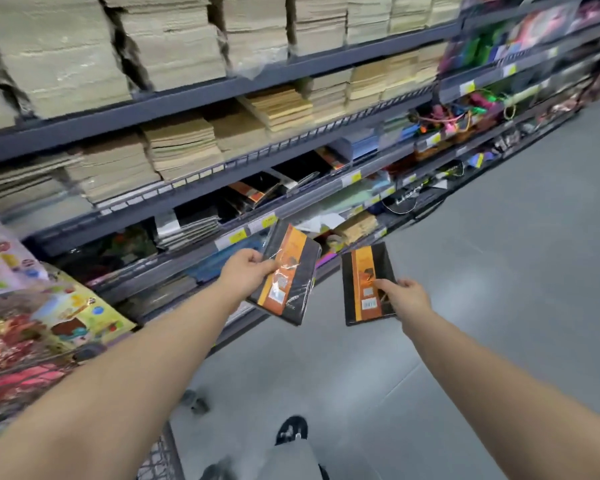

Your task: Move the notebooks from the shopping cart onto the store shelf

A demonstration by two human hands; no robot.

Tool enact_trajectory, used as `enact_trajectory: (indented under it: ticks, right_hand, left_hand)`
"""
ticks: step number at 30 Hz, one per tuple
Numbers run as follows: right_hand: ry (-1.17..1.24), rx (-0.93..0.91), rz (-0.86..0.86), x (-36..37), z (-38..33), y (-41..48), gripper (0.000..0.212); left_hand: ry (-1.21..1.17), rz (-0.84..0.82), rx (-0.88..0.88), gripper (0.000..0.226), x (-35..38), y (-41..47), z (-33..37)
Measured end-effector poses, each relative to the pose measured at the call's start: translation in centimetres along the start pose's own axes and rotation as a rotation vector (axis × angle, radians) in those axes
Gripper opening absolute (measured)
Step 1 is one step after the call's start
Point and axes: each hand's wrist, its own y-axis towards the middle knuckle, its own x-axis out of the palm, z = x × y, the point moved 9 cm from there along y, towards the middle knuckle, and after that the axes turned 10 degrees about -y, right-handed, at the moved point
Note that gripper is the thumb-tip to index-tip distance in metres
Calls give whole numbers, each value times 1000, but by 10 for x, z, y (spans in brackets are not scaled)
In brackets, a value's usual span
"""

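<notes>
While both arms are stretched toward the shelf (pixel 291 209), you have one black-and-orange notebook in each hand: your left hand (pixel 245 273) pinches the wrapped notebook (pixel 286 271) by its near edge, thumb on top, and your right hand (pixel 404 296) grips the second notebook (pixel 366 282) at its lower corner, fingers closed around it. Both hang in the air in front of the lower shelves, not yet on any of them. Matching notebooks (pixel 253 192) lie on the shelf just above your hands, so aim there, I judge. Level each cover first, slide one in at a time, and watch the slippery wrap. The cart (pixel 160 459) sits by your left elbow.
</notes>
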Motion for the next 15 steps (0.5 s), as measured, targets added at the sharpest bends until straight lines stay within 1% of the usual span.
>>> enact_trajectory:
  ticks: [2,4,5,7,9,13,15]
  right_hand:
    - [21,79,-21,-2,7,23,8]
    - [10,117,-24,-3,7,49,17]
    - [-6,122,-27,-3,4,62,20]
    - [-22,115,-37,-2,-5,91,20]
    - [-25,120,-34,-1,-14,121,20]
    - [-18,141,-49,0,-31,180,6]
    - [4,135,-51,0,-40,210,16]
  left_hand:
    - [-30,9,-27,34,13,15,1]
    - [-79,27,-63,33,26,33,1]
    - [-107,30,-88,29,34,44,-1]
    - [-188,19,-134,18,52,68,-3]
    - [-259,16,-167,14,70,93,-3]
    - [-316,76,-208,11,97,140,6]
    - [-336,50,-216,10,116,165,16]
